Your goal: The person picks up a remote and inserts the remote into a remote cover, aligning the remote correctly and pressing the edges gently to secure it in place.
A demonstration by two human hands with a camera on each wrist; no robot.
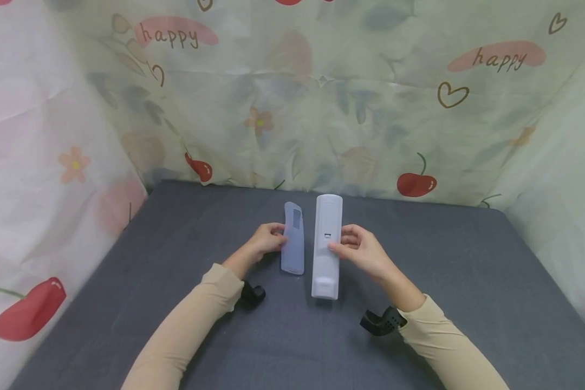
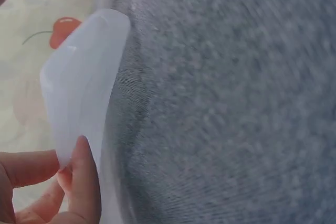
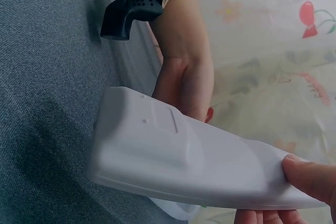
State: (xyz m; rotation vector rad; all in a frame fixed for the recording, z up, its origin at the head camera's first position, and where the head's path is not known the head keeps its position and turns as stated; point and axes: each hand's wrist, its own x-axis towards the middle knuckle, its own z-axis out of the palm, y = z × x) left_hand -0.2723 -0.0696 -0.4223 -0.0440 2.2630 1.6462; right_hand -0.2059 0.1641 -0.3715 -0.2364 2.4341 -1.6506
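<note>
My left hand [image 1: 268, 240] pinches the left edge of a thin, translucent plastic cover [image 1: 293, 254] between thumb and fingers. The cover has a rectangular window near its top end and stands roughly upright in the head view. In the left wrist view, thumb and finger meet on the edge of the cover [image 2: 86, 82]. My right hand [image 1: 365, 252] holds a long white remote control [image 1: 327, 265], its back face towards me, thumb on the face and fingers behind its right side. The right wrist view shows the raised end of the remote [image 3: 142, 140] close up. A narrow gap separates the two things.
A dark grey cloth-covered table [image 1: 292, 346] lies beneath both hands. Printed curtains [image 1: 322, 124] stand at the back and both sides. Black curved wrist mounts [image 1: 382, 322] stick out from the beige sleeves [image 1: 190, 319].
</note>
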